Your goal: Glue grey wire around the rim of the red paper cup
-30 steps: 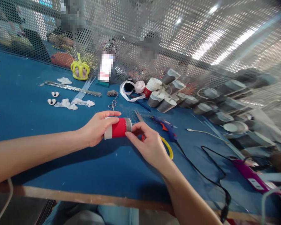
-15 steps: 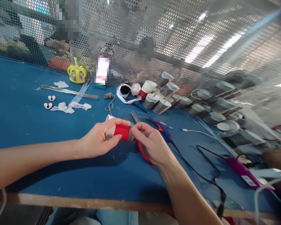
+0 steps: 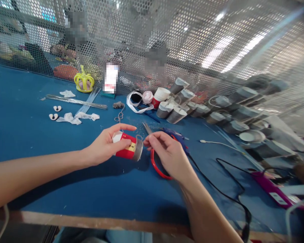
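Note:
My left hand (image 3: 105, 143) is closed around a red and white paper cup (image 3: 126, 154), held on its side with the thumb across a yellow patch and the index finger stretched above. Grey yarn (image 3: 137, 150) is wound in a band around the cup's rim end, and a small loop stands off it. My right hand (image 3: 164, 150) pinches at the rim, seemingly on the yarn strand; its fingertips partly hide it. Beneath the right hand lie red-handled scissors (image 3: 154, 165). A small yarn ball (image 3: 118, 105) trails a strand toward the cup.
A blue glue gun (image 3: 178, 138) lies behind my right hand, its black cable running to a purple power strip (image 3: 268, 187). Several grey-wrapped cups (image 3: 176, 115) stand at the back right. Metal wires (image 3: 76, 101), white lace pieces (image 3: 69, 118) and a yellow crown (image 3: 84, 82) are at left.
The cup has turned in my left hand, bringing its yellow patch into view, and its rim end has dipped. My left index finger has lifted; my right hand has shifted slightly right, off the rim.

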Available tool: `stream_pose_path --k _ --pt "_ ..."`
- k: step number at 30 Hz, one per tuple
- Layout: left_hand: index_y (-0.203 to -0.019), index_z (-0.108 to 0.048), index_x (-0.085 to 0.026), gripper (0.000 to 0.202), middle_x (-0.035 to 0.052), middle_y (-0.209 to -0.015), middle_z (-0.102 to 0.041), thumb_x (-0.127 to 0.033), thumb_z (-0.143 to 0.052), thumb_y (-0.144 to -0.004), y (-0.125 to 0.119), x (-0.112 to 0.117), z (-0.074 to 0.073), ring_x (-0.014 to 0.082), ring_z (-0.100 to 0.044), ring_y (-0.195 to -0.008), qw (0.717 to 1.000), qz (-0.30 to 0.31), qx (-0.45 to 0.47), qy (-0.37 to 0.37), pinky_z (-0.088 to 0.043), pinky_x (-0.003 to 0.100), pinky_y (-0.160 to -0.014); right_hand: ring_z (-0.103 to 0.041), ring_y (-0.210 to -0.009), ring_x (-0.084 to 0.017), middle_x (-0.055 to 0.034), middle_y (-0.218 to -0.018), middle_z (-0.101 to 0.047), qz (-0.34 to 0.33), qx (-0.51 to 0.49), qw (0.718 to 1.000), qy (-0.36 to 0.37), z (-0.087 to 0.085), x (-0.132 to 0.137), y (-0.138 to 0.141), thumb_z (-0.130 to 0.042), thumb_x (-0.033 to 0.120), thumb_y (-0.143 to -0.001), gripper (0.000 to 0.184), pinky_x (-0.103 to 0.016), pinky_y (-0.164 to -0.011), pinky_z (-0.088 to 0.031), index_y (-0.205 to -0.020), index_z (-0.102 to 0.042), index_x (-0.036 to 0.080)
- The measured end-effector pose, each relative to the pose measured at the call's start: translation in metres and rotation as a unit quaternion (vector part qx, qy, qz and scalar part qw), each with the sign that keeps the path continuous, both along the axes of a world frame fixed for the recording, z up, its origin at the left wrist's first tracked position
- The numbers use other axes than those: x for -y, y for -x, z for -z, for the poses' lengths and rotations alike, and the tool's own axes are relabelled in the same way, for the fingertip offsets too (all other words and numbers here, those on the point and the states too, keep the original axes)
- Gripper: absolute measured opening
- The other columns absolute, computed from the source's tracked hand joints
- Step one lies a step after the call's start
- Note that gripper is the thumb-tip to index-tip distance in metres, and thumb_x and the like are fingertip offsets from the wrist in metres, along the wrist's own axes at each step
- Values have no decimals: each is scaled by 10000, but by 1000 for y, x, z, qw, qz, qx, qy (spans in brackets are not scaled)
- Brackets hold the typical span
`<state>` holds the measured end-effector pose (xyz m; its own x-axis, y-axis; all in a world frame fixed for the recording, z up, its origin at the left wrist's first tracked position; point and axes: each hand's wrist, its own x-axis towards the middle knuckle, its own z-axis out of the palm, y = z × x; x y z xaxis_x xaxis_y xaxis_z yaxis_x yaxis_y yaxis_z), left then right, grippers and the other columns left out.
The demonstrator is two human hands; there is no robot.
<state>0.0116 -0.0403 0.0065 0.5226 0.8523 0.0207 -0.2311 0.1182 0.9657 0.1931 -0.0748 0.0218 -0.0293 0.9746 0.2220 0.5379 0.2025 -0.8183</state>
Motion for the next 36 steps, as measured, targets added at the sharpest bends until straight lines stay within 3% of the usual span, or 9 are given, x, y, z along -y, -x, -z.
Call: stream_pose_path --k 5,10,15,22,26,31,33,36 --pt "-1028 -597 -202 289 -24 -679 -623 -179 -609 -740 -1 6 2 71 -520 -539 999 31 -28 -22 -411 160 -527 -612 -876 -180 -76 -925 -671 -55 -31 996 62 7 -4 -2 -383 499 -855 415 -335 -766 -478 -1032 -580 180" --pt "-963 -634 -180 238 20 -981 -634 -134 -587 -734 -2 8 6 94 -570 -706 996 61 -22 -55 -448 180 -635 -579 -1015 -196 -73 -1052 -650 -128 -165 969 132 8 -2 5 -334 568 -845 503 -373 -903 -432 -1041 -614 199" --pt "-973 -656 -166 275 18 -839 -649 -139 -593 -707 -1 9 9 99 -547 -622 990 87 -80 -78 -426 183 -573 -561 -1053 -197 -74 -1098 -631 -164 -250 939 170 3 -1 15 -297 574 -853 523 -367 -925 -427 -1033 -620 205" --pt "-985 -658 -186 293 10 -828 -652 -149 -583 -704 -1 10 10 93 -535 -603 991 70 -82 -79 -411 175 -554 -587 -980 -201 -106 -1022 -634 -81 -279 951 108 9 -10 5 -363 589 -820 511 -383 -869 -470 -931 -624 163" --pt "-995 -657 -165 304 15 -810 -652 -142 -571 -704 -1 11 11 99 -543 -605 987 88 -99 -95 -408 175 -550 -579 -998 -199 -97 -1013 -634 -122 -294 940 124 8 -6 14 -364 601 -812 522 -382 -897 -456 -964 -615 169" --pt "-974 -660 -149 297 47 -937 -658 -118 -557 -697 -1 12 13 153 -590 -815 981 96 -95 -137 -442 205 -692 -569 -1022 -189 -93 -1062 -619 -152 -315 930 116 1 -2 30 -309 636 -806 561 -364 -900 -460 -978 -591 183" --pt "-972 -658 -148 299 44 -883 -666 -122 -562 -690 -1 12 13 143 -596 -752 982 86 -108 -128 -443 196 -642 -590 -974 -193 -99 -1029 -628 -112 -284 948 85 -3 -4 26 -290 663 -790 593 -357 -848 -487 -939 -593 176" --pt "-988 -644 -147 315 31 -823 -665 -128 -567 -683 -1 12 12 119 -581 -647 986 72 -112 -104 -435 184 -575 -621 -794 -175 -91 -874 -643 4 -163 986 22 -6 -6 11 -337 692 -750 603 -313 -704 -513 -857 -601 160"
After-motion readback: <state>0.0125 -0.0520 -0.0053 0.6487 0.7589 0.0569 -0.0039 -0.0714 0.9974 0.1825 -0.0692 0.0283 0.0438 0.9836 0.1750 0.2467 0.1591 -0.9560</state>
